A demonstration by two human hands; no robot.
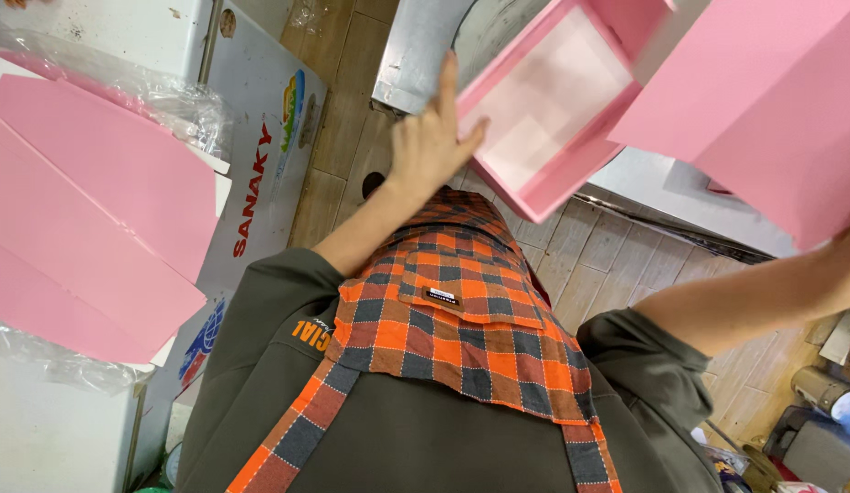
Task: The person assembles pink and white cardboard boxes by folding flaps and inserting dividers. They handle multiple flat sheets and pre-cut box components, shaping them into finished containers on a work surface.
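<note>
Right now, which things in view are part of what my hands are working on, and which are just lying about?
In hand:
- pink box, open, with the left hand against its side
- pink card flap joined to it; the right hand is mostly out of view at the frame edge

Lying about:
- flat pink sheets in clear plastic wrap
- white chest freezer
- metal can on the floor

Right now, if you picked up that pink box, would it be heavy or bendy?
Probably light: the left hand steadies the pink box with just flat fingers. It looks fairly stiff, since its folded walls keep straight edges. It might dent if squeezed, as it seems to be thin card.
</note>
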